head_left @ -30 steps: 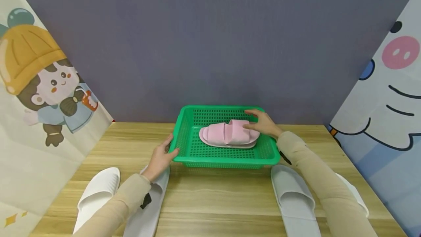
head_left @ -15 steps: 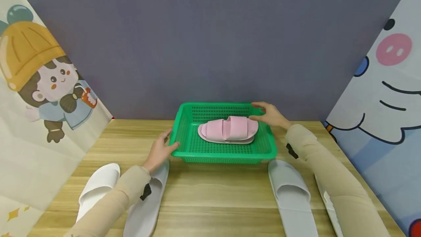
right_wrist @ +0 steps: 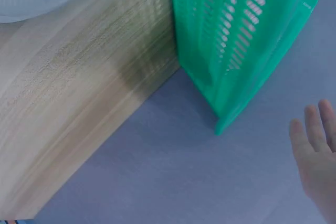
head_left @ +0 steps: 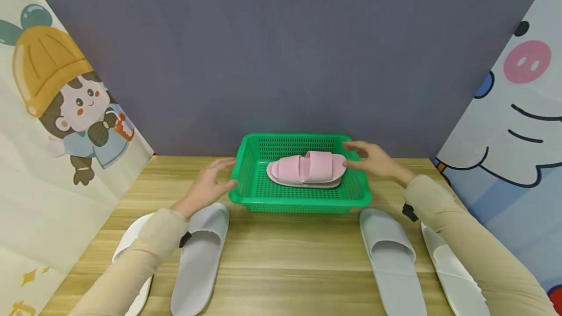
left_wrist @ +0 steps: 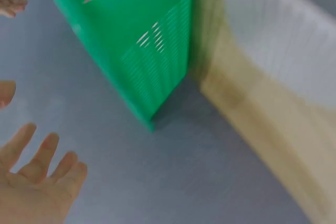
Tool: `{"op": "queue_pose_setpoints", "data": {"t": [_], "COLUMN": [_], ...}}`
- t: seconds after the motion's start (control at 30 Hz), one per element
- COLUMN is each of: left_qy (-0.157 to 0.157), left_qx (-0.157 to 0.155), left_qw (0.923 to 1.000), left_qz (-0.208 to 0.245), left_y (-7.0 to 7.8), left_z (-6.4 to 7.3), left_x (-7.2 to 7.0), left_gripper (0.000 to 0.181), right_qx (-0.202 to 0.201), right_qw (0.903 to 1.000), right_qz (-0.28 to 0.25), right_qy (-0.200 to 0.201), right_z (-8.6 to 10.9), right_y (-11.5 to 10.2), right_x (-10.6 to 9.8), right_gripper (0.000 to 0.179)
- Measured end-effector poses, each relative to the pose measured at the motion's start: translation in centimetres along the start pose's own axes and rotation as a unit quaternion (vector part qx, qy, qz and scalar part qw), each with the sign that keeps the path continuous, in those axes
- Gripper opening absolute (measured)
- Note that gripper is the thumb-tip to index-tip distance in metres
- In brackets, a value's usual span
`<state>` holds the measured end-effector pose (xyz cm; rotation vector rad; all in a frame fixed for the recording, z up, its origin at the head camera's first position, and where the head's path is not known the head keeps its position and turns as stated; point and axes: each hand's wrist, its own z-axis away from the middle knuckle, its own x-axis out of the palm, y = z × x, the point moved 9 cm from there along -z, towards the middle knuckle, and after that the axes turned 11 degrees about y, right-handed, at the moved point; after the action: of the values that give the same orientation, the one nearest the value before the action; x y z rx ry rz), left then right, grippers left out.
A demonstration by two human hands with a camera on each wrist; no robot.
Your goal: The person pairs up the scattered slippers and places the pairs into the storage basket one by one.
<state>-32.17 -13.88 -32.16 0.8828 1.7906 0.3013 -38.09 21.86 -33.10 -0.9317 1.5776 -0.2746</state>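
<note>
A green plastic basket (head_left: 307,202) stands on the wooden table against the back wall. In it lies a pair of pink slippers (head_left: 319,166), one stacked on the other, toes pointing opposite ways. My left hand (head_left: 206,188) is at the basket's left end, thumb and fingers spread apart, nothing in it. The left wrist view shows those fingers (left_wrist: 39,158) apart from the basket wall (left_wrist: 157,51). My right hand (head_left: 375,160) hovers by the right end with its fingertips over the rim, also holding nothing. Its fingers (right_wrist: 315,132) look loosely extended in the right wrist view.
Grey slippers lie at the left (head_left: 197,267) and right (head_left: 391,262) of the wooden table (head_left: 290,267). Outside them are a white slipper (head_left: 139,301) under the left sleeve and another white slipper (head_left: 454,272) by the right sleeve. A grey wall (head_left: 281,52) rises behind.
The right hand has drawn back from the pink slippers to the basket's right end. The left hand has come off the basket's left rim and shifted slightly up and outward.
</note>
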Motion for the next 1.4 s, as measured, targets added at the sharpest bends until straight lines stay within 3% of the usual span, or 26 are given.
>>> {"op": "queue_pose_setpoints", "data": {"t": [0.17,0.3,0.43,0.57,0.73,0.83,0.97,1.03,1.1,1.27,1.33,1.4], "left_qy": [0.007,0.032,0.054,0.053,0.047,0.053,0.058,0.051,0.038,-0.002,-0.014,-0.027], "left_qx": [0.060,0.168,0.282,0.372,0.443,0.469,0.481,0.487,0.499,0.536,0.546,0.549], "left_qw": [0.9979,0.9846,0.9568,0.9248,0.8913,0.8754,0.8626,0.8541,0.8407,0.7973,0.7860,0.7809], "left_qz": [-0.023,-0.035,-0.047,-0.063,-0.082,-0.104,-0.145,-0.175,-0.208,-0.277,-0.290,-0.297], "left_y": [2.0,4.0,6.0,7.7,9.0,9.3,8.5,7.6,6.5,2.7,1.3,0.0], "left_z": [0.6,1.5,2.9,4.5,6.5,7.5,8.6,9.1,9.7,11.0,11.2,11.2], "left_x": [-1.5,-2.3,-3.0,-3.5,-4.2,-4.4,-4.3,-4.1,-3.7,-2.5,-2.3,-2.2], "left_gripper": [0.049,0.042,0.038,0.038,0.022,0.035,0.039,0.028,0.021,0.024,0.026,0.031], "right_qx": [-0.034,-0.054,-0.077,-0.102,-0.110,-0.111,-0.098,-0.088,-0.077,-0.084,-0.092,-0.099], "right_qw": [0.9993,0.9982,0.9961,0.9926,0.9908,0.9898,0.9899,0.9903,0.9906,0.9877,0.9863,0.9854], "right_qz": [0.007,0.012,0.037,0.065,0.076,0.085,0.092,0.092,0.090,0.101,0.108,0.112], "right_qy": [-0.013,-0.022,-0.024,-0.010,-0.020,-0.030,-0.043,-0.056,-0.069,-0.085,-0.084,-0.082], "right_z": [1.5,2.7,4.1,5.5,6.9,7.8,9.2,9.8,10.4,11.8,12.1,12.2], "right_y": [-1.9,-3.3,-4.6,-5.6,-6.0,-6.0,-5.7,-5.3,-4.8,-3.6,-3.1,-2.8], "right_x": [0.2,0.4,0.3,-0.2,0.0,0.2,0.3,0.6,1.0,1.8,2.1,2.5], "right_gripper": [0.065,0.064,0.064,0.061,0.057,0.055,0.052,0.051,0.050,0.045,0.042,0.040]}}
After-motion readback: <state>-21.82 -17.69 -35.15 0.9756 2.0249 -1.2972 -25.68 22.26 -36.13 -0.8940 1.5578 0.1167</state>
